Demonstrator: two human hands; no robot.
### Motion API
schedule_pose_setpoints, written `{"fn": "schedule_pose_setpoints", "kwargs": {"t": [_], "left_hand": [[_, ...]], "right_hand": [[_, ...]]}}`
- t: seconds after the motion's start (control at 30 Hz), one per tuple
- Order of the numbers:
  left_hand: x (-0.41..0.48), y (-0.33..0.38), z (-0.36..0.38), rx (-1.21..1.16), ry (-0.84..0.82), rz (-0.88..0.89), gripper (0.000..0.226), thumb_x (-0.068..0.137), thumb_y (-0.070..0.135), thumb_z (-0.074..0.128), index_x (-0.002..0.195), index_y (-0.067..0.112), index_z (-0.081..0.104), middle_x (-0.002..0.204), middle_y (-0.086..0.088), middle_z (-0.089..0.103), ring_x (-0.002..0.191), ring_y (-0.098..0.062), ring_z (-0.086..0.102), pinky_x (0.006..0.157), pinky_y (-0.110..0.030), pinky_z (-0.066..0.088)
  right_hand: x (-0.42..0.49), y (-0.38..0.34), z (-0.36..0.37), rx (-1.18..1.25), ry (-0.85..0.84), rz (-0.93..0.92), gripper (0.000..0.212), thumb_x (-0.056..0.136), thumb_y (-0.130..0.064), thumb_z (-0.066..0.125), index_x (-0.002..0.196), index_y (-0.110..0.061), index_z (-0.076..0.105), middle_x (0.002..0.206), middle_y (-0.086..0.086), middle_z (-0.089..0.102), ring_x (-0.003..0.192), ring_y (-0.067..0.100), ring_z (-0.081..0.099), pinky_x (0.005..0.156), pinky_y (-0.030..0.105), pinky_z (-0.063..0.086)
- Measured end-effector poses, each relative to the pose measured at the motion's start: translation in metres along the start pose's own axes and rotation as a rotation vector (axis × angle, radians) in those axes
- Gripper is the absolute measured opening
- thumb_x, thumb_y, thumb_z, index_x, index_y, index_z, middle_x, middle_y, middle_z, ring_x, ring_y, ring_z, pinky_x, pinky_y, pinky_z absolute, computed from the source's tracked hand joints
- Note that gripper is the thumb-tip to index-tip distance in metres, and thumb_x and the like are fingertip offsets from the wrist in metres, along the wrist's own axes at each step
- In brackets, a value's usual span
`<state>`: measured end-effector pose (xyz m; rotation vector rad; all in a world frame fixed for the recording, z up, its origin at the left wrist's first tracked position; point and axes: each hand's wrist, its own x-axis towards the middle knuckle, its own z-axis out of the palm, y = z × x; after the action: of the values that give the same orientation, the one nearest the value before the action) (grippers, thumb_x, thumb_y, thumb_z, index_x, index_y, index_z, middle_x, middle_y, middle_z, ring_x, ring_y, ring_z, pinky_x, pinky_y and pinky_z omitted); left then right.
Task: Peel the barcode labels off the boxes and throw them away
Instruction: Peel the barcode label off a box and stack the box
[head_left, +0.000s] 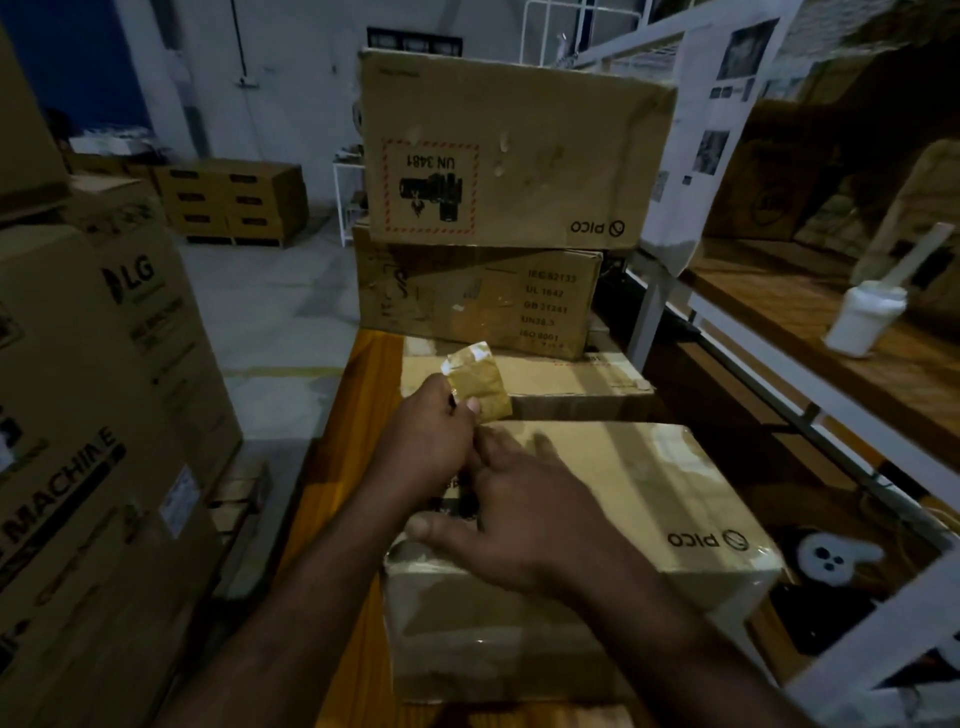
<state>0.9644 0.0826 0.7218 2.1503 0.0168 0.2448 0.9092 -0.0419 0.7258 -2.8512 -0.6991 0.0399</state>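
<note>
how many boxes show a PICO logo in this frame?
2: the top box at the back and the nearest box in front. Other boxes may hide theirs.

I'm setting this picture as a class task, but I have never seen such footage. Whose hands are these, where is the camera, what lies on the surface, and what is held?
There is no machine here. The single picture comes from a wide-angle camera worn on a person's head, looking forward and down, so both bare hands are that person's own. The left hand pinches a crumpled yellow-brown label with a white edge in its grip. The right hand lies with spread fingers on a brown cardboard box marked PICO. The box sits on an orange wooden surface. Behind it stand stacked cardboard boxes.
</note>
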Motion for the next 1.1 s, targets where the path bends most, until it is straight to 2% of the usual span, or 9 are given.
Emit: {"fn": "schedule_pose_setpoints", "kwargs": {"t": [0.13, 0.23, 0.33, 0.47, 0.63, 0.77, 0.87, 0.97, 1.1], "left_hand": [[0.0, -0.002, 0.002, -0.044, 0.005, -0.037, 0.02, 0.094, 0.04, 0.05, 0.106, 0.026, 0.057, 0.095, 0.001, 0.067, 0.088, -0.022, 0.064, 0.082, -0.049, 0.055], [0.001, -0.002, 0.004, 0.025, 0.035, -0.017, 0.022, 0.096, 0.039, 0.049, 0.112, 0.025, 0.056, 0.1, 0.0, 0.065, 0.09, -0.022, 0.061, 0.081, -0.048, 0.055], [-0.001, 0.0, 0.0, -0.065, 0.007, -0.037, 0.02, 0.097, 0.038, 0.05, 0.111, 0.027, 0.057, 0.098, 0.003, 0.066, 0.087, -0.02, 0.062, 0.079, -0.046, 0.055], [0.0, 0.002, -0.007, -0.202, -0.047, -0.1, 0.018, 0.095, 0.036, 0.052, 0.105, 0.024, 0.06, 0.095, 0.002, 0.067, 0.089, -0.021, 0.065, 0.081, -0.044, 0.055], [0.004, -0.001, -0.003, -0.3, -0.068, -0.164, 0.035, 0.082, 0.042, 0.053, 0.111, 0.025, 0.063, 0.102, 0.003, 0.07, 0.095, -0.02, 0.067, 0.09, -0.051, 0.055], [0.008, -0.003, 0.0, -0.382, -0.068, -0.185, 0.029, 0.082, 0.041, 0.053, 0.104, 0.025, 0.064, 0.098, 0.0, 0.074, 0.091, -0.022, 0.071, 0.088, -0.053, 0.056], [0.009, -0.004, -0.007, -0.451, -0.129, -0.194, 0.019, 0.099, 0.027, 0.051, 0.111, 0.019, 0.063, 0.096, -0.005, 0.077, 0.088, -0.02, 0.074, 0.086, -0.045, 0.058], [0.013, -0.006, -0.014, -0.515, -0.224, -0.21, 0.022, 0.102, 0.021, 0.047, 0.116, 0.01, 0.061, 0.097, -0.01, 0.077, 0.091, -0.02, 0.075, 0.081, -0.037, 0.057], [0.016, -0.007, -0.016, -0.471, -0.244, -0.209, 0.019, 0.101, 0.023, 0.05, 0.106, 0.013, 0.064, 0.093, -0.005, 0.078, 0.097, -0.022, 0.073, 0.095, -0.045, 0.052]], "right_hand": [[-0.016, -0.005, -0.001, 0.011, 0.004, -0.182, 0.093, 0.082, -0.085, 0.013, 0.144, -0.025, 0.048, 0.153, -0.003, 0.045, 0.143, 0.013, 0.033, 0.12, 0.043, 0.022], [-0.04, 0.007, -0.009, -0.03, -0.022, -0.124, 0.096, 0.077, -0.083, 0.001, 0.15, -0.033, 0.039, 0.159, -0.013, 0.032, 0.148, 0.004, 0.022, 0.122, 0.037, 0.016], [-0.031, 0.012, -0.014, -0.018, -0.023, -0.017, 0.088, 0.081, -0.078, 0.0, 0.143, -0.036, 0.046, 0.157, -0.017, 0.035, 0.147, 0.004, 0.024, 0.12, 0.042, 0.019], [-0.003, -0.002, -0.007, -0.076, 0.035, -0.041, 0.077, 0.088, -0.075, 0.009, 0.116, -0.025, 0.062, 0.134, -0.003, 0.056, 0.122, 0.013, 0.048, 0.109, 0.046, 0.034], [-0.02, -0.008, 0.001, 0.004, 0.074, -0.213, 0.074, 0.092, -0.074, 0.021, 0.12, -0.022, 0.065, 0.123, -0.003, 0.064, 0.109, 0.013, 0.055, 0.086, 0.032, 0.043], [-0.042, 0.013, -0.001, 0.12, 0.144, -0.196, 0.062, 0.096, -0.066, 0.03, 0.126, -0.026, 0.067, 0.132, -0.011, 0.065, 0.126, 0.0, 0.051, 0.106, 0.028, 0.041], [-0.036, 0.016, -0.006, 0.123, 0.132, -0.11, 0.06, 0.095, -0.067, 0.026, 0.131, -0.033, 0.061, 0.136, -0.017, 0.059, 0.127, -0.001, 0.048, 0.103, 0.021, 0.035], [-0.016, 0.009, -0.007, -0.004, 0.02, 0.004, 0.073, 0.091, -0.074, 0.018, 0.148, -0.033, 0.04, 0.158, -0.012, 0.033, 0.146, 0.011, 0.026, 0.118, 0.04, 0.02], [0.011, -0.002, 0.002, -0.062, 0.02, -0.042, 0.089, 0.084, -0.081, 0.019, 0.148, -0.024, 0.041, 0.164, -0.002, 0.022, 0.151, 0.019, 0.014, 0.119, 0.056, 0.016]]}}
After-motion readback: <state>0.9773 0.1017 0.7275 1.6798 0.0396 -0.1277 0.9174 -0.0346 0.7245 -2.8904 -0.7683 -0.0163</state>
